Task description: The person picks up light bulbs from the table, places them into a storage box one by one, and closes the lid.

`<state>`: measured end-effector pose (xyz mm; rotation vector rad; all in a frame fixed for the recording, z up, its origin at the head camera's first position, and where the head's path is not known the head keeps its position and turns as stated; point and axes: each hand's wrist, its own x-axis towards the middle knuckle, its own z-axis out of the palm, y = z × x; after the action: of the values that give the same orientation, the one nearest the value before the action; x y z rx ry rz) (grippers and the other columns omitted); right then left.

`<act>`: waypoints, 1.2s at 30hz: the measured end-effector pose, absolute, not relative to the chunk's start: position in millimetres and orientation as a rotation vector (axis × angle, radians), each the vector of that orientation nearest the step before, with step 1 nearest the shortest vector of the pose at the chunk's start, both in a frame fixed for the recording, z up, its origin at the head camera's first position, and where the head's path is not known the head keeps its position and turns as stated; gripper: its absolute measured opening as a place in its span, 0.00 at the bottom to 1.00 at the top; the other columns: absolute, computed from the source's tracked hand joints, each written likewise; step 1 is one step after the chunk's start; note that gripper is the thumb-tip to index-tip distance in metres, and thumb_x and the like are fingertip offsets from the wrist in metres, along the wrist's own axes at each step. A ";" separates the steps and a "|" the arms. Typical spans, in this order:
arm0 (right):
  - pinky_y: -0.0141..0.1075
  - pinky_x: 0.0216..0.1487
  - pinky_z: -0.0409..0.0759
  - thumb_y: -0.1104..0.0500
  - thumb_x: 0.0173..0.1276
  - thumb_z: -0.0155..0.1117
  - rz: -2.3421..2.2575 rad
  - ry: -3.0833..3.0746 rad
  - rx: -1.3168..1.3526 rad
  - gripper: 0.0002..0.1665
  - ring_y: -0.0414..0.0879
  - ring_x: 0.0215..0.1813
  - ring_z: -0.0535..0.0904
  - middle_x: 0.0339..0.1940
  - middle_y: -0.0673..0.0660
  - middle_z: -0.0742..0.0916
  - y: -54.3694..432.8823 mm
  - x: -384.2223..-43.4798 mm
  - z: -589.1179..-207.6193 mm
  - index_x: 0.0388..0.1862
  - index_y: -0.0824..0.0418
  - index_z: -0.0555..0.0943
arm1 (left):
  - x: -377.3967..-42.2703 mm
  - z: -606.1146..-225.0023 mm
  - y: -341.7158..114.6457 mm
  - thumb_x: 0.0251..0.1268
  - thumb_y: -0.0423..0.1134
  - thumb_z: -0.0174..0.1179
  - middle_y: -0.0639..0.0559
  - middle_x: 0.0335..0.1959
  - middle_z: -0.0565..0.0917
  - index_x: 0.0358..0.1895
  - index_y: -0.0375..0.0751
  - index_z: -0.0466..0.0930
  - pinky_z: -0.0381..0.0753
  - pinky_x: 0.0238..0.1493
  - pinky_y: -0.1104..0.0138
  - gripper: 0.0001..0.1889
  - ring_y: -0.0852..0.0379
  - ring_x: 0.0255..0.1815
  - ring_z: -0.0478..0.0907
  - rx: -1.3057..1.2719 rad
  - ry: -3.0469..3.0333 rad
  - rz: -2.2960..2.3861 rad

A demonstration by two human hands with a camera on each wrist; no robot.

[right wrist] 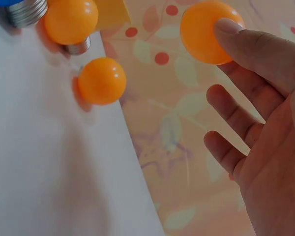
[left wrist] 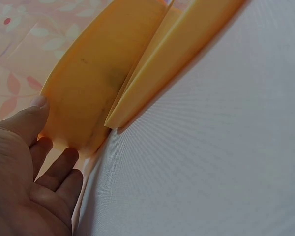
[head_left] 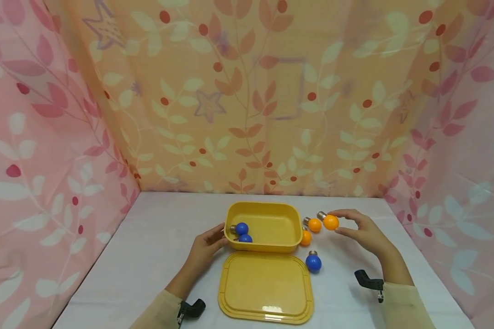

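Pinched between thumb and fingers, an orange light bulb [head_left: 331, 222] is held up by my right hand [head_left: 364, 230], its metal base pointing up and left. In the right wrist view, the thumb presses on this orange bulb [right wrist: 206, 34]. My left hand [head_left: 206, 249] holds the left end of a yellow plastic box [head_left: 276, 225], thumb at its edge in the left wrist view. Two blue bulbs [head_left: 241, 228] lie inside the box at its left. Beside its right end are two more orange bulbs [head_left: 314, 225] on the table. A blue bulb [head_left: 313, 262] sits in front of them.
A yellow lid [head_left: 265, 288] lies flat on the white tabletop [head_left: 169, 219], just in front of the box. Patterned cloth [head_left: 247, 91] closes off the back and both sides. Each wrist wears a black camera mount [head_left: 368, 279].
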<state>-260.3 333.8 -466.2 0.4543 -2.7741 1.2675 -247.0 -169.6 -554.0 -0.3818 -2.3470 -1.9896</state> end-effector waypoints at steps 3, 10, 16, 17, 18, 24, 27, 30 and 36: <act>0.78 0.68 0.57 0.44 0.67 0.74 1.235 -2.775 0.524 0.26 0.61 0.72 0.70 0.66 0.54 0.83 327.8 -265.7 -455.2 0.63 0.43 0.82 | -246.2 -553.6 -169.3 0.67 0.45 0.70 0.45 0.67 0.80 0.73 0.48 0.74 0.81 0.61 0.71 0.32 0.48 0.67 0.79 -0.387 -2.339 -1.993; 0.75 0.68 0.63 0.42 0.67 0.73 1.157 -2.813 0.640 0.25 0.58 0.72 0.71 0.66 0.49 0.82 309.8 -279.1 -422.8 0.63 0.37 0.81 | -246.9 -552.0 -168.5 0.66 0.45 0.70 0.44 0.66 0.81 0.73 0.46 0.74 0.81 0.58 0.73 0.32 0.45 0.66 0.80 -0.402 -2.303 -2.015; 0.75 0.68 0.63 0.42 0.67 0.73 1.146 -2.829 0.727 0.26 0.58 0.72 0.72 0.65 0.48 0.83 293.6 -291.0 -404.7 0.63 0.38 0.82 | -248.2 -554.5 -168.8 0.66 0.45 0.71 0.45 0.66 0.82 0.73 0.45 0.74 0.81 0.58 0.73 0.32 0.46 0.66 0.80 -0.406 -2.300 -2.020; 0.74 0.68 0.64 0.42 0.66 0.73 1.145 -2.829 0.742 0.26 0.57 0.71 0.72 0.64 0.47 0.84 290.9 -293.7 -402.4 0.63 0.38 0.82 | -248.1 -554.5 -169.1 0.66 0.45 0.71 0.46 0.66 0.82 0.73 0.46 0.74 0.81 0.58 0.73 0.32 0.46 0.66 0.80 -0.407 -2.304 -2.014; 0.74 0.68 0.65 0.42 0.66 0.73 1.140 -2.828 0.765 0.26 0.57 0.71 0.72 0.64 0.47 0.84 288.2 -296.6 -400.2 0.63 0.39 0.82 | -248.1 -554.8 -169.3 0.66 0.45 0.70 0.46 0.66 0.82 0.73 0.46 0.74 0.81 0.58 0.73 0.32 0.46 0.66 0.80 -0.409 -2.306 -2.011; 0.75 0.67 0.65 0.43 0.67 0.73 1.081 -2.876 0.821 0.25 0.58 0.72 0.72 0.64 0.45 0.84 269.7 -312.6 -386.5 0.62 0.37 0.82 | -248.4 -555.7 -170.7 0.66 0.46 0.70 0.47 0.66 0.81 0.73 0.48 0.74 0.82 0.59 0.72 0.32 0.47 0.66 0.80 -0.410 -2.322 -2.015; 0.75 0.68 0.65 0.42 0.67 0.73 1.089 -2.906 0.819 0.24 0.59 0.73 0.71 0.65 0.46 0.84 258.5 -318.5 -380.1 0.62 0.36 0.82 | -248.4 -555.9 -170.7 0.66 0.46 0.70 0.47 0.66 0.81 0.73 0.48 0.74 0.82 0.60 0.71 0.32 0.48 0.66 0.80 -0.406 -2.325 -2.019; 0.74 0.68 0.66 0.43 0.67 0.73 1.125 -2.930 0.846 0.26 0.60 0.74 0.70 0.67 0.49 0.82 247.2 -324.1 -374.9 0.63 0.41 0.82 | -248.4 -556.1 -170.9 0.67 0.47 0.70 0.48 0.67 0.81 0.73 0.48 0.74 0.81 0.61 0.69 0.32 0.48 0.66 0.80 -0.404 -2.327 -2.014; 0.72 0.70 0.66 0.46 0.68 0.74 1.108 -2.963 0.927 0.24 0.61 0.76 0.67 0.72 0.54 0.79 228.2 -339.8 -371.2 0.63 0.41 0.83 | -248.4 -554.4 -171.3 0.67 0.48 0.69 0.48 0.67 0.81 0.73 0.49 0.74 0.81 0.62 0.68 0.32 0.49 0.67 0.79 -0.399 -2.350 -1.998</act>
<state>-339.8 228.2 -371.2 0.9272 -2.9633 1.1081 -248.4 -171.3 -554.4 -0.3991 -2.3503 -1.9977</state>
